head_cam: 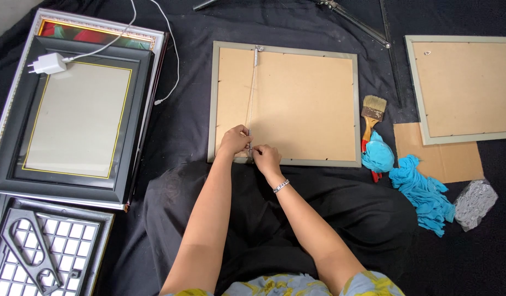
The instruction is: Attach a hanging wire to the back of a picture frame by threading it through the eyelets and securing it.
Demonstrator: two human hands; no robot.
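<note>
While both pinch its wire, left hand [234,140], right hand [265,157], face-down grey frame [284,103], tan backing

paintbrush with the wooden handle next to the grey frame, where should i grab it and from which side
Probably by the bare wooden handle just below the ferrule of the flat paintbrush with pale bristles, coming from above. It lies flat on the black cloth, bristles pointing away from the person. Its lower handle end is covered by the crumpled blue cloth, so only the upper handle is free. The grey picture frame sits close on one side.
</note>
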